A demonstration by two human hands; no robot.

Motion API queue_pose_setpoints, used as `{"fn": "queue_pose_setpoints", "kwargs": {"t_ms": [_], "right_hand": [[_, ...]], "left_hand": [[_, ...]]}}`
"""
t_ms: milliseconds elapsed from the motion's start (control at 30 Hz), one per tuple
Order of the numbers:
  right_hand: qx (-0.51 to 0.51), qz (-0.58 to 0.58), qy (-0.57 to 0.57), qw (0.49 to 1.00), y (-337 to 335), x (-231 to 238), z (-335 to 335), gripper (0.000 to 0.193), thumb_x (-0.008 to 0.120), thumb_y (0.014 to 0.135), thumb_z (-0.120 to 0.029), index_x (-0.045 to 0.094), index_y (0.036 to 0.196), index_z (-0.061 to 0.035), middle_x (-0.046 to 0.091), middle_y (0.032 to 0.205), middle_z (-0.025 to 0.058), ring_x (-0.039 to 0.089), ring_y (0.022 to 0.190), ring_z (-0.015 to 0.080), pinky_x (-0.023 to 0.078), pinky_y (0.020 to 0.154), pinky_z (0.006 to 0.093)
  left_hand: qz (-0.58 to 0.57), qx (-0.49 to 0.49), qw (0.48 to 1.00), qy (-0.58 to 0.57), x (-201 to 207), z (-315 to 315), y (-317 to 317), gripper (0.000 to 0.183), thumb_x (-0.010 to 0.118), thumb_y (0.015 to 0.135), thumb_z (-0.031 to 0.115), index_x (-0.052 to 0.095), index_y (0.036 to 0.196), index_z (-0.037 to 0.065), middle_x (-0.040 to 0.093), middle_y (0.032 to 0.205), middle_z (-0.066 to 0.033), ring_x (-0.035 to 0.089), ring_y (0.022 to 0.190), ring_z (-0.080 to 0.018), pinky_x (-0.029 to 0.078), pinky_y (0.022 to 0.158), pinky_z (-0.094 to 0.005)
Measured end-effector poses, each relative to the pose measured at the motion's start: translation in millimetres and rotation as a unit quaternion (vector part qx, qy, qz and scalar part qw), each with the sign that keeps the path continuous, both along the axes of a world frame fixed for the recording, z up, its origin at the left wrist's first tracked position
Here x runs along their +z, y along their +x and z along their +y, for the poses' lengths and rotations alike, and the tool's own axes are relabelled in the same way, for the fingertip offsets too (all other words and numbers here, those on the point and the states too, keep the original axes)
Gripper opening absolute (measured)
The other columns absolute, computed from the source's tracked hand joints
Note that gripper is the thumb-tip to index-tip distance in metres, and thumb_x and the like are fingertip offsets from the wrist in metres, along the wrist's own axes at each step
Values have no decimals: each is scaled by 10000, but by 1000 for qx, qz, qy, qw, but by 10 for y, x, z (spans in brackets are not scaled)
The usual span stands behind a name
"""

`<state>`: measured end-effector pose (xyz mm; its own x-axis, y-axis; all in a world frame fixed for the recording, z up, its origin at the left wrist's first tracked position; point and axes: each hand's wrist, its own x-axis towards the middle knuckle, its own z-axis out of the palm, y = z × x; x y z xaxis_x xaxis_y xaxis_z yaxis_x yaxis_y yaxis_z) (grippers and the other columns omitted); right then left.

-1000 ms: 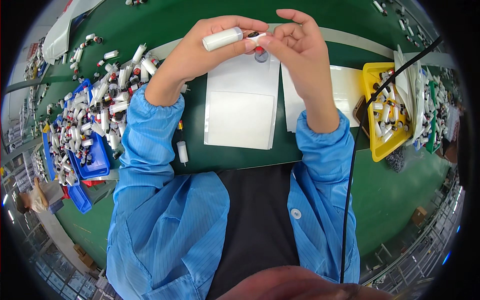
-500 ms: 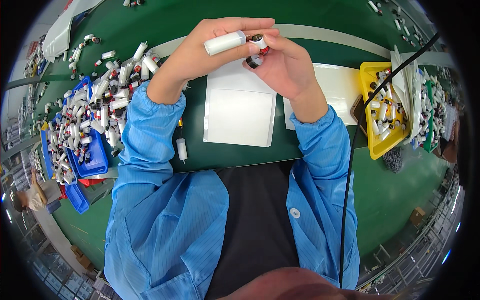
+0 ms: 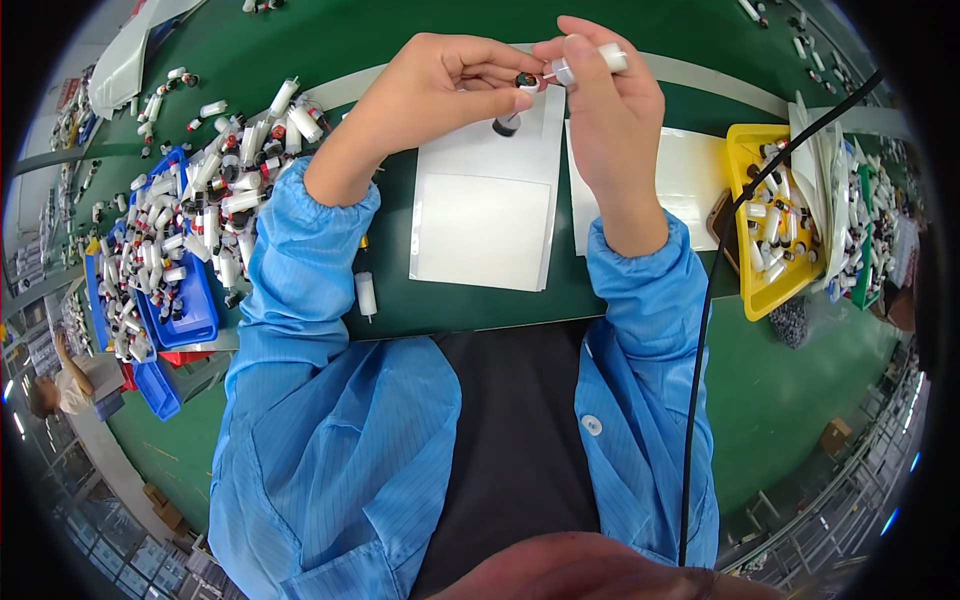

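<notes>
Both of my hands are raised over the far part of the green table. My left hand (image 3: 440,90) is closed, pinching a small dark-and-red piece with a white body (image 3: 526,81) between thumb and fingers. Just under those fingertips is a round black cap (image 3: 507,126) with a thin stem; whether it joins the pinched piece I cannot tell. My right hand (image 3: 622,120) grips a white cylinder (image 3: 612,58) with a translucent collar, its thin tip pointing at the left hand's piece. Below them lies a white sheet (image 3: 485,230) in a clear sleeve.
Many white cylinders (image 3: 240,203) with black and red ends heap up on the left, around blue trays (image 3: 203,320). One loose cylinder (image 3: 365,293) lies near the table edge. At right stands a yellow tray (image 3: 757,295) of similar parts. A black cable (image 3: 704,330) crosses the right side.
The white cylinder, earlier lying across my left hand, is now in my right hand. My right hand has risen and turned upward; the left fingers have curled in.
</notes>
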<state>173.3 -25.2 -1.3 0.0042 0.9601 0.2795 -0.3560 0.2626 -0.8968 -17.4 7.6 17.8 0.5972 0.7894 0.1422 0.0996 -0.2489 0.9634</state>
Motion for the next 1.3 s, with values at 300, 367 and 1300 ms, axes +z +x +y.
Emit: {"fn": "queue_pose_setpoints", "kwargs": {"t_ms": [300,367,1300], "right_hand": [[-60,-42,20,997,-53,14,0,268,582,1018,-180,595,1223,-9,633,1019,77,587,803,115,481,709,264],[-75,-34,-44,996,-53,28,44,331,576,1026,-241,553,1274,-23,592,989,51,570,736,133,476,678,247],[175,-562,156,793,-578,19,-636,351,674,791,-11,621,1134,45,554,1073,165,601,953,332,515,835,402]], "left_hand": [[-78,-2,993,-93,-48,9,42,281,702,912,35,692,1189,-8,740,1047,-91,679,882,-121,551,802,-266],[-94,41,994,-46,-84,53,6,277,737,891,129,710,1126,-15,751,973,-122,699,810,-150,561,742,-288],[505,348,786,71,-412,2286,-2446,318,589,886,196,673,1169,78,703,1062,-189,680,977,-357,537,874,-436]]}}
